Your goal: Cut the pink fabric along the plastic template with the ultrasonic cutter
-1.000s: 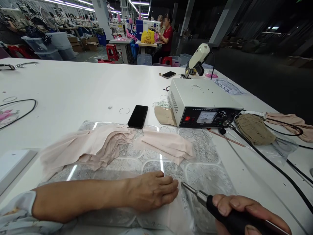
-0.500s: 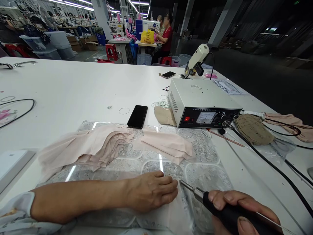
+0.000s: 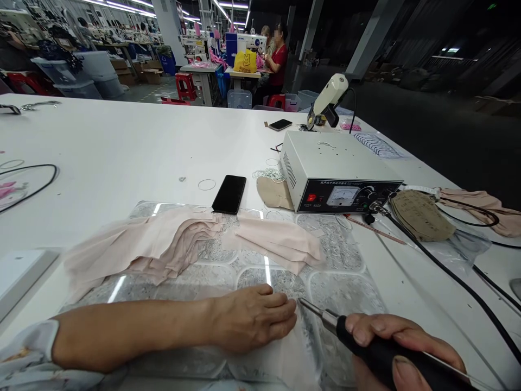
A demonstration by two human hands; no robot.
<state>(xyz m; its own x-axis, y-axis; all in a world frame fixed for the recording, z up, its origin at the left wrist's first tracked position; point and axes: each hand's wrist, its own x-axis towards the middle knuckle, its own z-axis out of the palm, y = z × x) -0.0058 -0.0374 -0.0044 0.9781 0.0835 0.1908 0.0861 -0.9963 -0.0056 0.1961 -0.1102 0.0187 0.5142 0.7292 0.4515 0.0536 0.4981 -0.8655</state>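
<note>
My left hand lies palm down over a thin, pale pink fabric piece, its fingers curled together and pressed onto the cloth. Which part of the cloth its fingertips grip is hidden beneath them. Wrapped in my right hand is a corded hand tool, like an ultrasonic welding pen, with a black handle and a metal nose. Its thin tip points left, just beside the left fingertips. Under the cloth is a clear-topped, grey patterned mat. Beyond it lie a stack of pink fabric pieces and a smaller pile.
A black phone lies behind the fabric. At the right stands a control box, its thick black cable running toward my right hand. Brown card templates lie beside it. A white flat box is at left. People sit at sewing machines beyond.
The tool and my right hand have shifted very slightly left and up. My left hand and the fabric stay put.
</note>
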